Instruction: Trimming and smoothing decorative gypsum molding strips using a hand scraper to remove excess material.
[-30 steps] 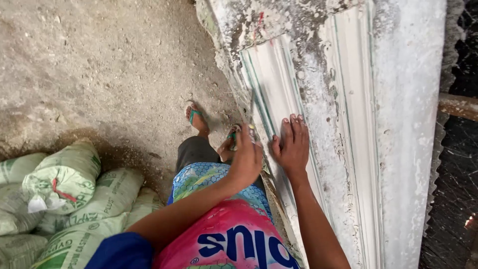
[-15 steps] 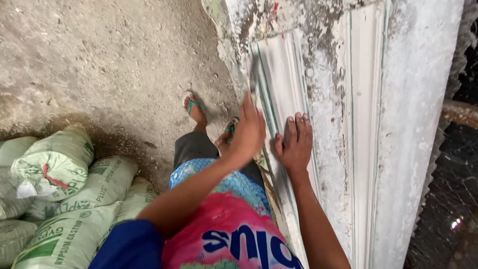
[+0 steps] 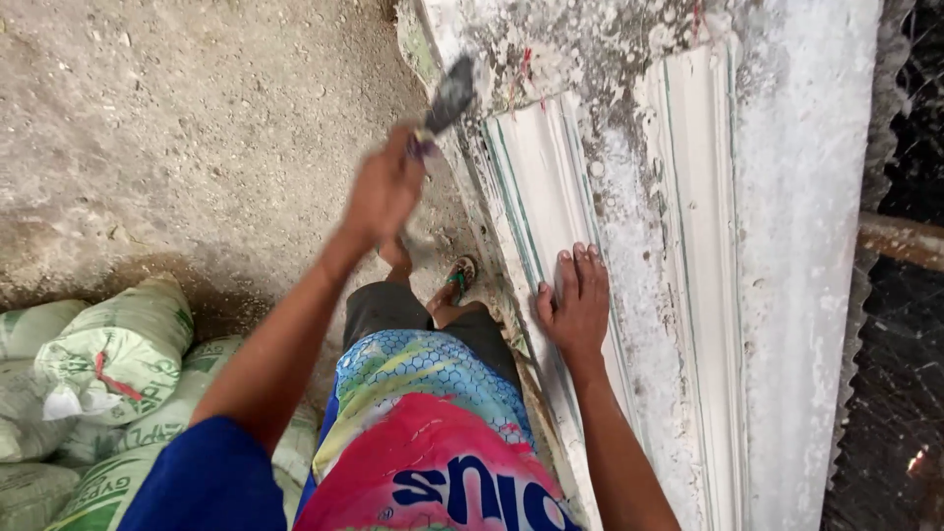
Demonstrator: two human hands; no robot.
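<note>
— So, what are the hands doing?

— The left hand (image 3: 385,192) is raised and closed in a fist around the handle of a scraper (image 3: 444,103), a flat dark blade that shows blurred, its tip just at the crusted near edge of the bench (image 3: 610,39).

— And the other one?

— The right hand (image 3: 578,305) lies flat and open, fingers together and stretched out, palm pressed on a long white plaster moulding (image 3: 536,177). It holds nothing; it only rests on that smooth surface.

— What is the moulding like?

— A long strip with rounded ribs and grooves running its full length, smooth and chalky white, with thin greenish lines along its sides. It lies along the left edge of the bench. A second moulding (image 3: 703,246) of the same ribbed shape lies parallel, nearer the right edge.

— And the bench itself?

— Rough, caked with grey-white plaster, speckled and pitted towards the far end.

— Around it?

— On the left, a bare floor (image 3: 177,128) of gritty concrete, dusty and uneven. At the lower left, plump woven sacks (image 3: 118,349), pale with green print, piled together. Along the right edge, corrugated sheet and dark wire mesh (image 3: 900,374).
</note>
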